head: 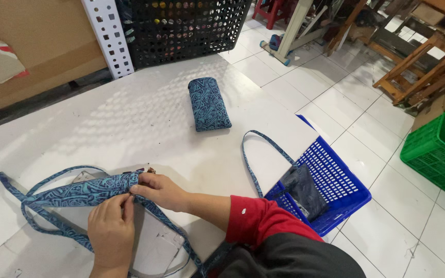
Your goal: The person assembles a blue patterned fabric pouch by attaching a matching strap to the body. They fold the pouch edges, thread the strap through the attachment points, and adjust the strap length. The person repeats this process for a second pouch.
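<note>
Left hand (pixel 110 226) and right hand (pixel 161 190) — together, both pinching a folded blue patterned fabric strap bundle (pixel 73 194) on the white table (pixel 130 113), bundle trailing toward nine o'clock. At one o'clock, farther off — a rolled blue patterned fabric pouch (pixel 208 104); at three o'clock, a blue plastic basket (pixel 330 185).

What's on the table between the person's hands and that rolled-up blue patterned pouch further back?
Nothing: in the head view, the white table is bare between the right hand, which pinches the blue patterned strap, and the rolled pouch.
</note>
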